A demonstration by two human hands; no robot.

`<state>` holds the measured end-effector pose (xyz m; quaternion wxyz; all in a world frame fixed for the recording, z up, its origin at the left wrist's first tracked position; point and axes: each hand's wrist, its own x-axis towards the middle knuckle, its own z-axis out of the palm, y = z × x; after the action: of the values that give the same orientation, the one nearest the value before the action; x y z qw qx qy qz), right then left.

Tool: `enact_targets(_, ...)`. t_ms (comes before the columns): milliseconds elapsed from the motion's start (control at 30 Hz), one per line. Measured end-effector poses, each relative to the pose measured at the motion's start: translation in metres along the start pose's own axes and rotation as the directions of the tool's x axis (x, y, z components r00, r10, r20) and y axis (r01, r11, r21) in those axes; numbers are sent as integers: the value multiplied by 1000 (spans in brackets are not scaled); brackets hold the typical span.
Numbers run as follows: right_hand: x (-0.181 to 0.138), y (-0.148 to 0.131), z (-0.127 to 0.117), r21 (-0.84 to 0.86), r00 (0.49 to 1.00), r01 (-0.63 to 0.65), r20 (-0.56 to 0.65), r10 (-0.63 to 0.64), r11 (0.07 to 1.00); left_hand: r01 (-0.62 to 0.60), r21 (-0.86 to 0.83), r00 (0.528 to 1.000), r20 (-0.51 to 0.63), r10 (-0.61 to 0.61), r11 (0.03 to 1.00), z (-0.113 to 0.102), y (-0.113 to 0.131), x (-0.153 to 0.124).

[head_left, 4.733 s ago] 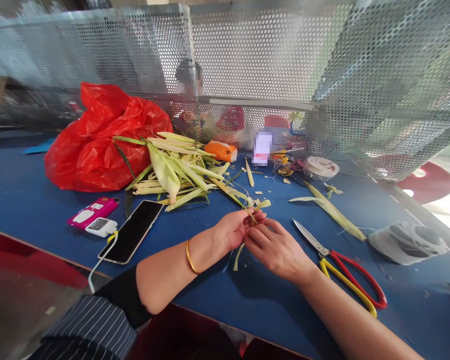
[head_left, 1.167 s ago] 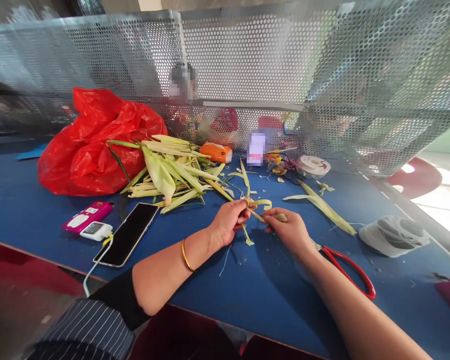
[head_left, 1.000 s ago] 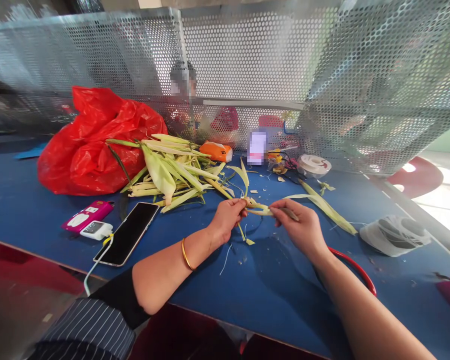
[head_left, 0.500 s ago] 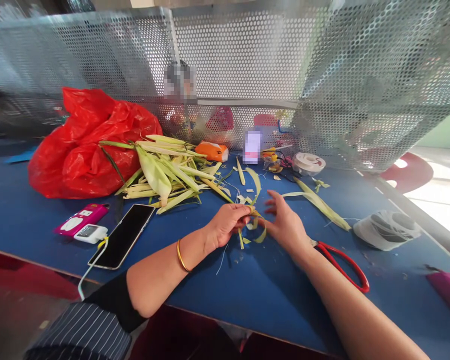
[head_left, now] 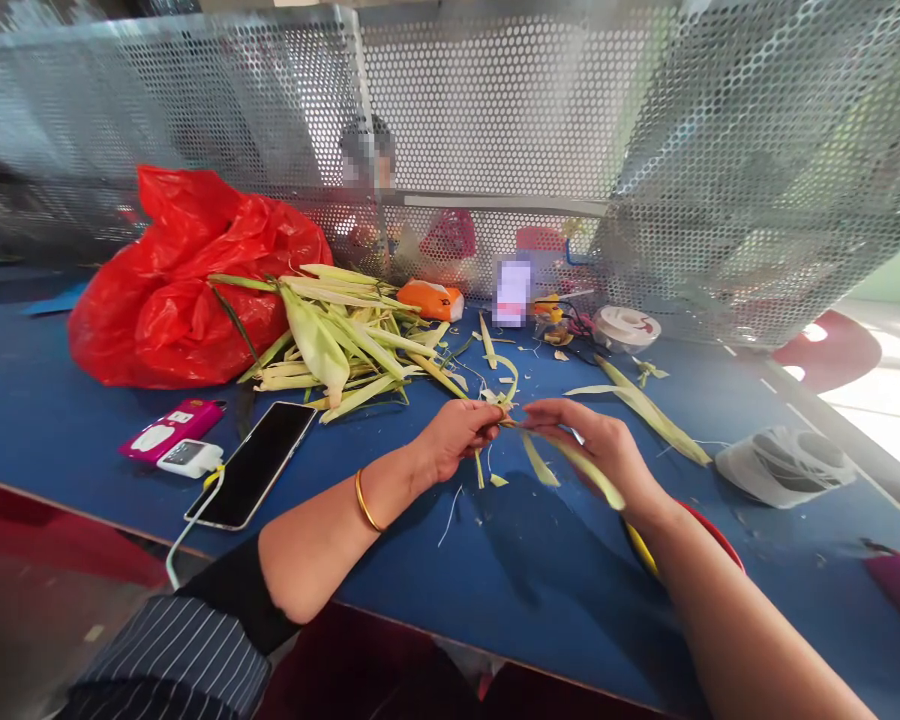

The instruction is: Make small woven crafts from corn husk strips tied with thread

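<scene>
My left hand (head_left: 459,434) is closed in a pinch on a small knot of folded yellow-green leaf strips (head_left: 504,408) just above the blue table (head_left: 525,580). My right hand (head_left: 596,440) is closed on one long leaf strip (head_left: 581,466) that runs from the knot down across its palm. Loose strip ends hang under the knot. A gold bangle sits on my left wrist. The scissors (head_left: 701,525) with red and yellow handles lie under my right forearm, mostly hidden.
A pile of pale green leaves (head_left: 345,340) lies in front of a red plastic bag (head_left: 187,280). A phone (head_left: 253,462), a pink device (head_left: 171,428) and a white charger lie left. An orange box (head_left: 435,300), tape roll (head_left: 626,325), white fan (head_left: 784,465) and perforated metal screen (head_left: 540,110) stand behind.
My right hand, open with fingers spread half a second ago, has closed on a long strip and drawn it out to the right. My left hand keeps pinching the knot.
</scene>
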<state>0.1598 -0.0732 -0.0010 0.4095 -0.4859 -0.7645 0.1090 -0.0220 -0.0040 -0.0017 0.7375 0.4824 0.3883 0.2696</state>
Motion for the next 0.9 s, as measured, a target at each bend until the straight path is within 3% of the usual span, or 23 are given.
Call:
enact_targets(67, 1, -1, -3, -3, 998, -27, -58, 27, 1000, -16, 36, 999, 30, 15, 999, 0, 0, -1)
enact_targets(167, 3, 0, -6, -104, 992, 100, -71, -107, 990, 11, 27, 997, 76, -13, 1000, 1, 2, -3)
enact_targets(300, 2, 0, -3, -347, 955, 279, 2, -297, 895, 166, -174, 984, 87, -153, 971, 2, 5, -4)
enact_targets(367, 1, -2, 1, -369, 935, 337, 24, -353, 866, 212, -261, 977, 84, -196, 942, 1, 7, -3)
enact_targets(667, -3, -6, 8, -538, 869, 480, 178, -462, 693, 298, -378, 954, 120, -273, 876, -1, 4, 0)
enact_targets(767, -4, -4, 12, -500, 887, 440, 110, -449, 746, 287, -307, 958, 111, -266, 907, 0, -2, 2)
enact_targets(900, -4, -7, 17, -220, 952, 241, -136, -274, 945, 139, -94, 988, 83, -131, 986, 4, -7, 0)
